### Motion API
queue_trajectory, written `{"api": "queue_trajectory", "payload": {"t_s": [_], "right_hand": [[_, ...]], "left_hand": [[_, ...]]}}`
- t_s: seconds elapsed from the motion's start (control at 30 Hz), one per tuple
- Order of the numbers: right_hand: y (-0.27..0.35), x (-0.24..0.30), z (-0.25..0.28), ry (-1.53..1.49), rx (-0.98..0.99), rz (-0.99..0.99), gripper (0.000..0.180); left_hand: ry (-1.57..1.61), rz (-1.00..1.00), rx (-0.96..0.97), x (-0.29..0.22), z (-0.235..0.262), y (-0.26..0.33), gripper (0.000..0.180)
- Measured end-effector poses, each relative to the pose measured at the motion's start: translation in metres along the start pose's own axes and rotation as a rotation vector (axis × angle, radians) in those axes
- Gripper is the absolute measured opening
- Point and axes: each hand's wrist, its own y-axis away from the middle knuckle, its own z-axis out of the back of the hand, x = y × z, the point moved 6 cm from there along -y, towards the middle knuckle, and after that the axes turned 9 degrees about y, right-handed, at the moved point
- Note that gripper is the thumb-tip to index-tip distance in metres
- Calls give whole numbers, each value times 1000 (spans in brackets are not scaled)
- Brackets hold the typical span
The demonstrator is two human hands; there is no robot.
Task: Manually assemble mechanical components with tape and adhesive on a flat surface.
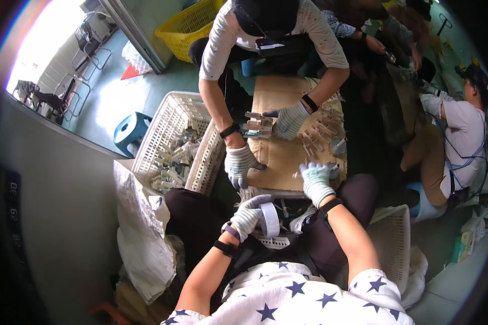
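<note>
My left hand [248, 216], in a striped knit glove, is closed around a white roll [269, 220] that looks like tape, held low in front of my lap. My right hand [317, 182], gloved too, is at the near right corner of a cardboard-topped table [276, 162]. Its fingers are bent together around a small pale piece I cannot make out. Narrow beige clip-like pieces [317, 132] lie in a row along the table's right side. Several more [257, 125] lie fanned at the left edge, beside the co-worker's gloved hand [291, 120].
The co-worker's other gloved hand [241, 165] hangs over the table's left edge. A white plastic crate [171, 116] with loose pieces stands left, near a blue stool [130, 130]. A white sack [141, 233] leans at my left. Another crate [390, 244] sits at my right.
</note>
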Motion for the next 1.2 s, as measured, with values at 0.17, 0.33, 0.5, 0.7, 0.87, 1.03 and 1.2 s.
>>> {"api": "queue_trajectory", "payload": {"t_s": [0.17, 0.33, 0.5, 0.7, 0.87, 1.03, 1.2], "right_hand": [[16, 4, -7, -3, 97, 65, 54], [15, -5, 54, -856, -282, 39, 54], [8, 35, 75, -1729, 339, 450, 42], [-9, 38, 74, -1933, 612, 326, 29], [-23, 18, 81, -2333, 394, 449, 35], [-41, 8, 68, -2278, 373, 329, 33], [-34, -3, 75, -2077, 208, 213, 38]], "left_hand": [[147, -41, 195, -33, -19, 5, 54], [-75, -148, 98, -76, -35, -8, 42], [-175, -354, 62, -115, -58, -39, 32], [-110, -322, 90, -158, -73, -83, 37], [-376, -237, 23, -173, -94, -118, 46], [-431, -174, 65, -181, -109, -150, 83], [-486, -223, -73, -197, -80, -193, 81]]}}
